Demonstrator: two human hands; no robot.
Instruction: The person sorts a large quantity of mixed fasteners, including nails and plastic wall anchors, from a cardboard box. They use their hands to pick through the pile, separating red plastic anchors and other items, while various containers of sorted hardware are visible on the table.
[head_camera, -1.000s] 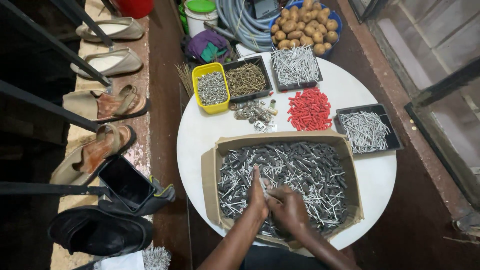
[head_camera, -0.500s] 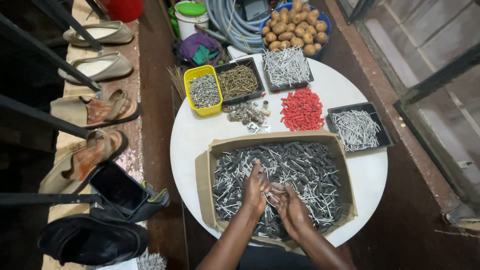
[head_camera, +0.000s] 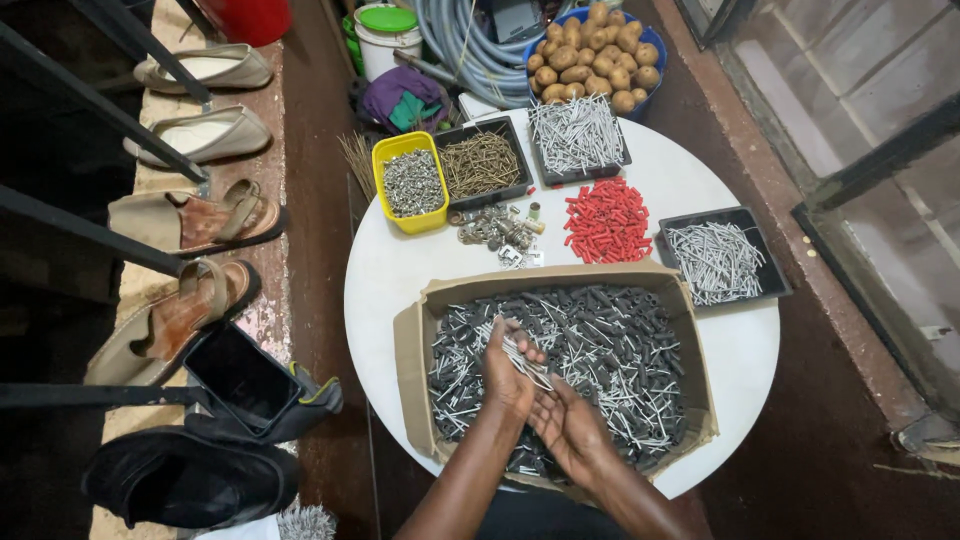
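A cardboard box (head_camera: 410, 345) sits on a round white table (head_camera: 390, 275), filled with mixed silver nails and dark plastic pieces (head_camera: 610, 340). Both hands are over the box's near left part. My left hand (head_camera: 508, 372) grips a small bundle of silver nails (head_camera: 528, 360), their tips pointing right. My right hand (head_camera: 568, 428) lies just below it, palm up and fingers spread, holding nothing I can see.
Beyond the box stand a yellow tub of screws (head_camera: 410, 183), a black tray of brown screws (head_camera: 482, 163), two black trays of nails (head_camera: 578, 135) (head_camera: 718, 260), red wall plugs (head_camera: 607, 220) and loose metal bits (head_camera: 497, 230). Shoes (head_camera: 185, 225), potatoes (head_camera: 590, 55) and hoses lie around the table.
My left hand has lifted from the pile with a bundle of nails in it. My right hand has turned palm up. The camera view shifted slightly.
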